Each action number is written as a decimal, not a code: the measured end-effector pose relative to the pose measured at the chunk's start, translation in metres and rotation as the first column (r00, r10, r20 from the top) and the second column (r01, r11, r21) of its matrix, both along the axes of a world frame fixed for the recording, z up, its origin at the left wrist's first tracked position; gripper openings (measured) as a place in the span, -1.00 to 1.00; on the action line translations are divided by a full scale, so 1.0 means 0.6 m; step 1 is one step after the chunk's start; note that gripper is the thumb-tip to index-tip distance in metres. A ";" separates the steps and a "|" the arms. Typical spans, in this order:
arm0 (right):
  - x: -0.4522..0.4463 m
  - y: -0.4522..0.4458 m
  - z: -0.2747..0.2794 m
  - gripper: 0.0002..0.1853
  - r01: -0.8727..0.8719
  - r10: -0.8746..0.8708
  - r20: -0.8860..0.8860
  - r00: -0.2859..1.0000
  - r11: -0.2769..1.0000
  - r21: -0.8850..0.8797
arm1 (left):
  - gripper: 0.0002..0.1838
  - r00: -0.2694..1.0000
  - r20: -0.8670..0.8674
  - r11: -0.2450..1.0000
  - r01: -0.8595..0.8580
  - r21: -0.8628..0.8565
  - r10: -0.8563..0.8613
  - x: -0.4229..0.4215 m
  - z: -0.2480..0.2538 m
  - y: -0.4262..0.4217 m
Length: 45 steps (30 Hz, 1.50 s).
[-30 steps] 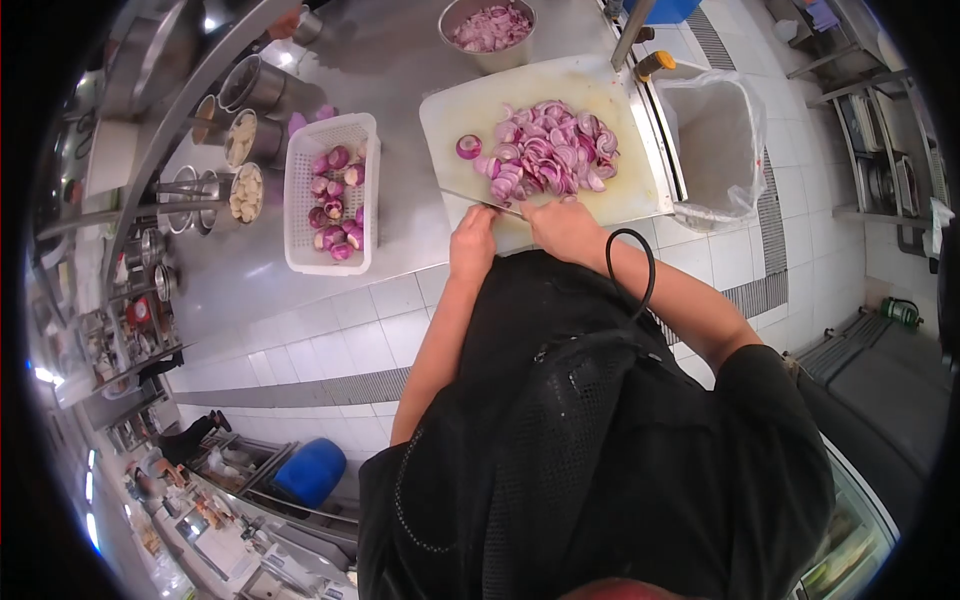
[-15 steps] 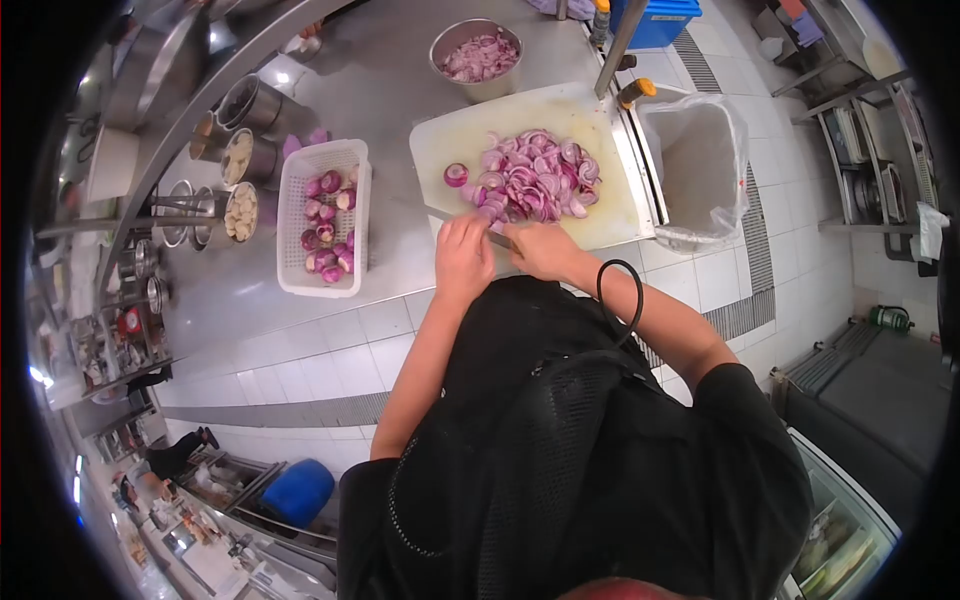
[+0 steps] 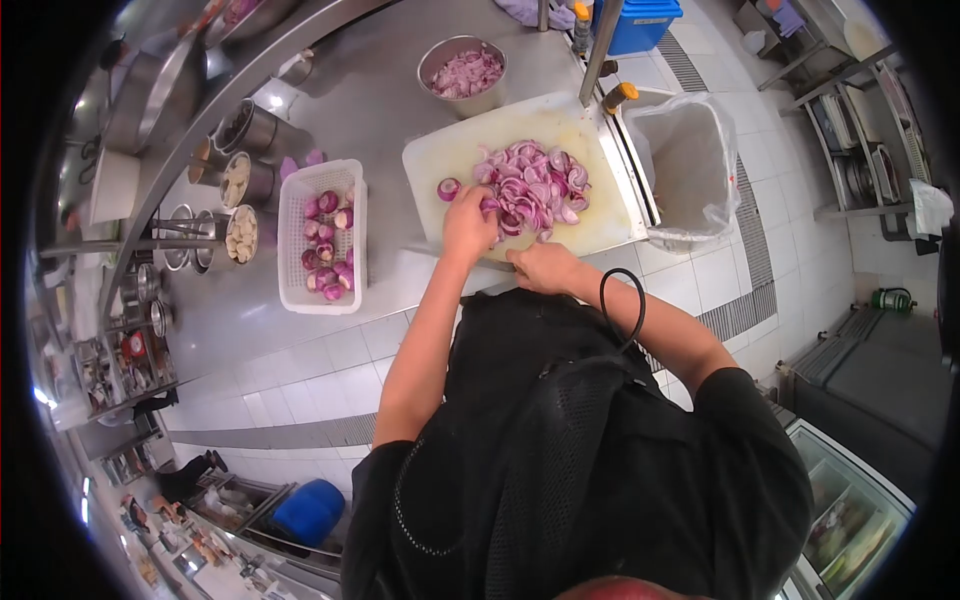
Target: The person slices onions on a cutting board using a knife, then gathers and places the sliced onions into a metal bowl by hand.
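My right hand (image 3: 545, 268) grips a knife (image 3: 493, 264) at the near edge of the white cutting board (image 3: 430, 150), with its blade pointing left and partly hidden under my left forearm. My left hand (image 3: 470, 225) is over the board's left part, its fingers closed on onion slices (image 3: 489, 205) at the side of the pile. Sliced purple onion (image 3: 535, 185) is heaped in the middle of the board. A onion half (image 3: 449, 189) lies just beyond my left fingertips, apart from the heap.
A white plastic basket (image 3: 288, 235) of peeled purple onions stands left of the board. Beyond the board is a steel pot (image 3: 425, 75) holding chopped onion. A lined bin (image 3: 690, 160) stands at the right. Steel containers with pale pieces (image 3: 241, 235) line the left.
My left hand has moved forward from the knife blade to the onion slices. The knife, in my right hand, has come down toward the board's near edge. The view has shifted slightly.
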State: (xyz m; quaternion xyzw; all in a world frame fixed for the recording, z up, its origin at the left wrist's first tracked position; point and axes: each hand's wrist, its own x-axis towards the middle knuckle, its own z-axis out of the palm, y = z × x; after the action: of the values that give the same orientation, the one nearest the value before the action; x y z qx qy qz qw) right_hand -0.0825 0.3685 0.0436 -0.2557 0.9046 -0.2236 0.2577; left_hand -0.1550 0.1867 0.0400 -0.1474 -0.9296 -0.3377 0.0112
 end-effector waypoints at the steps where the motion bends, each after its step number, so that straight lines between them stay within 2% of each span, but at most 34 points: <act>1: -0.005 0.007 0.009 -0.66 0.030 -0.031 -0.012 0.999 0.999 -0.013 | -0.68 0.998 -0.028 0.995 -0.059 0.079 0.061 0.013 0.027 -0.002; 2: -0.010 0.013 0.014 -0.66 0.059 -0.060 -0.024 0.998 0.998 -0.027 | -0.72 0.991 -0.051 0.980 -0.116 0.160 0.126 0.026 0.047 -0.006; 3: -0.019 0.019 0.009 -0.66 0.054 -0.054 -0.029 0.998 0.998 -0.027 | -0.72 0.990 -0.057 0.980 -0.120 0.160 0.131 0.038 0.046 -0.017; 5: -0.033 0.029 -0.004 -0.68 0.152 -0.152 -0.103 0.983 0.988 -0.002 | -0.76 0.957 -0.089 0.929 -0.242 0.280 0.276 0.069 0.023 -0.056; 6: -0.037 0.028 0.000 -0.68 0.145 -0.144 -0.102 0.984 0.989 -0.002 | -0.76 0.955 -0.088 0.927 -0.249 0.280 0.283 0.085 0.003 -0.075; 8: -0.040 0.025 0.014 -0.72 0.170 -0.169 -0.099 0.981 0.985 0.005 | -0.80 0.955 -0.130 0.963 -0.257 0.076 0.265 0.121 -0.031 -0.107; 9: -0.039 0.019 0.015 -0.72 0.163 -0.161 -0.101 0.982 0.987 0.005 | -0.80 0.953 -0.132 0.961 -0.265 0.077 0.273 0.138 -0.029 -0.109; 11: -0.026 0.006 0.016 -0.77 0.144 -0.144 -0.178 0.973 0.989 -0.013 | -0.79 0.979 -0.136 0.988 -0.145 0.059 0.151 0.162 -0.027 -0.103; 14: -0.014 -0.010 -0.035 -0.79 0.151 -0.145 -0.251 0.957 0.989 0.005 | -0.79 0.975 -0.119 0.979 -0.174 0.107 0.187 0.173 -0.041 -0.091; 18: -0.018 -0.017 -0.010 -0.81 0.140 -0.142 -0.269 0.953 0.990 -0.025 | -0.81 0.987 -0.004 0.977 -0.157 0.145 0.159 0.137 -0.042 -0.055; 20: -0.016 -0.021 0.012 -0.83 0.148 -0.149 -0.269 0.951 0.989 -0.026 | -0.81 0.987 0.050 0.986 -0.158 0.055 0.156 0.121 -0.024 -0.036; 23: -0.013 -0.023 -0.006 -0.83 0.181 -0.169 -0.248 0.954 0.983 0.026 | -0.81 0.991 0.002 0.984 -0.131 0.123 0.132 0.117 -0.033 -0.036; 26: -0.027 -0.027 -0.018 -0.83 0.163 -0.156 -0.255 0.954 0.987 0.006 | -0.80 0.989 0.014 0.980 -0.150 0.130 0.149 0.120 -0.040 -0.038; 29: -0.022 -0.031 0.018 -0.84 0.151 -0.150 -0.267 0.952 0.988 -0.015 | -0.80 0.986 -0.002 0.979 -0.167 0.120 0.168 0.121 -0.046 -0.038; 32: -0.017 -0.032 -0.031 -0.81 0.176 -0.177 -0.228 0.957 0.984 -0.027 | -0.81 0.984 0.016 0.968 -0.177 0.179 0.177 0.124 -0.045 -0.036; 36: -0.032 -0.036 -0.044 -0.77 0.181 -0.187 -0.185 0.965 0.982 -0.046 | -0.83 0.993 -0.066 0.992 -0.094 0.088 0.100 0.116 -0.040 -0.043; 38: -0.039 -0.022 -0.041 -0.74 0.229 -0.232 -0.179 0.956 0.973 -0.038 | -0.85 0.976 -0.215 0.994 0.062 0.086 -0.042 0.099 -0.065 -0.053; 39: -0.037 -0.015 -0.040 -0.75 0.205 -0.211 -0.178 0.961 0.977 -0.055 | -0.85 0.980 -0.193 0.995 0.060 0.081 -0.043 0.105 -0.060 -0.054; 41: -0.019 -0.012 -0.014 -0.75 0.217 -0.221 -0.148 0.964 0.975 -0.047 | -0.86 0.998 0.035 0.997 -0.060 -0.054 0.062 0.105 -0.028 -0.046; 42: -0.018 -0.009 -0.006 -0.75 0.221 -0.223 -0.144 0.964 0.975 -0.035 | -0.86 0.998 0.038 0.997 -0.055 -0.055 0.057 0.109 -0.023 -0.040; 43: -0.012 -0.007 -0.017 -0.74 0.203 -0.210 -0.175 0.962 0.978 -0.054 | -0.84 0.951 0.226 0.971 -0.230 0.057 0.212 0.114 -0.017 -0.033; 44: -0.006 -0.006 -0.027 -0.74 0.206 -0.212 -0.171 0.962 0.977 -0.053 | -0.82 0.845 0.421 0.900 -0.415 0.131 0.329 0.122 -0.013 -0.029; 45: -0.001 -0.007 -0.035 -0.75 0.211 -0.215 -0.206 0.955 0.977 -0.040 | -0.82 0.845 0.424 0.901 -0.413 0.129 0.327 0.131 -0.021 -0.036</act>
State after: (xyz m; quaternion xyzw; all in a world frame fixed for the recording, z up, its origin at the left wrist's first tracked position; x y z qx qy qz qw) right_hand -0.0831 0.3646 0.0224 -0.1810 0.9469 -0.2299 0.1331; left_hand -0.0763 0.1650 0.0275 0.1084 -0.8814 -0.4500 -0.0938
